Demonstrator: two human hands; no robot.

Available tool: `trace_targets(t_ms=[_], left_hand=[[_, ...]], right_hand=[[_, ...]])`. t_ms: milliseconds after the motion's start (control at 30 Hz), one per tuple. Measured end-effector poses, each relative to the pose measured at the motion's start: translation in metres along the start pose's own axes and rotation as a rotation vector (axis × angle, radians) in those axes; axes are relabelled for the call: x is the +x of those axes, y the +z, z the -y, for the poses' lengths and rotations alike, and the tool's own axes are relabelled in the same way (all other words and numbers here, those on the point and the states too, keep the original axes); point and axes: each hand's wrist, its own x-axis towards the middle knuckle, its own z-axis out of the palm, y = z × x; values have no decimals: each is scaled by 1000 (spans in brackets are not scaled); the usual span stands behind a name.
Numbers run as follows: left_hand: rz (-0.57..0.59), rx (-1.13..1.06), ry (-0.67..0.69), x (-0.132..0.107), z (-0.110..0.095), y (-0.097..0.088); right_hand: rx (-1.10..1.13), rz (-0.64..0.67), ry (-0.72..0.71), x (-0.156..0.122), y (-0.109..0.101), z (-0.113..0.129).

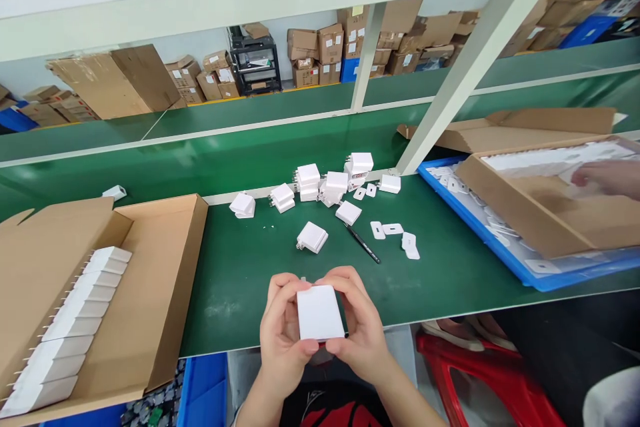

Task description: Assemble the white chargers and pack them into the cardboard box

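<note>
A flat white charger block is held over the near edge of the green bench, face up. My left hand grips its left side and my right hand grips its right side, fingers curled round it. Beyond them lies one loose white charger, and farther back a heap of several white chargers. A black pen and small white covers lie to the right of that.
An open cardboard box on the left holds a row of white chargers. At the right a blue tray carries a cardboard box; another person's hand reaches into it. A white frame post slants across.
</note>
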Motion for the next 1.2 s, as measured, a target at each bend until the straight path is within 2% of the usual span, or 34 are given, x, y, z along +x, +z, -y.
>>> trace_targets(t_ms=[233,500,700,800,933,1067,1133,1200], left_hand=[[-78,73,31,-7,5,-1],[-1,35,-2,1,10,-4],[-134,-35,59,-11,29,-2],[-165,-64,79,-16,35,-1],[-72,-28,12,-15,28,-10],[93,304,-106,-13,2,-29],[199,456,-168,-11,-15,-38],[248,564,-245,-7,-32,-43]], right_hand=[[-33,-27,43,-1,3,6],[24,-87,124,3,9,-3],[11,20,148,1,9,-9],[-27,28,154,-1,8,-9],[-113,5,97,-1,0,-11],[-332,58,-62,4,-10,-11],[-417,136,-180,6,-9,-10],[-463,198,-280,9,-2,-11]])
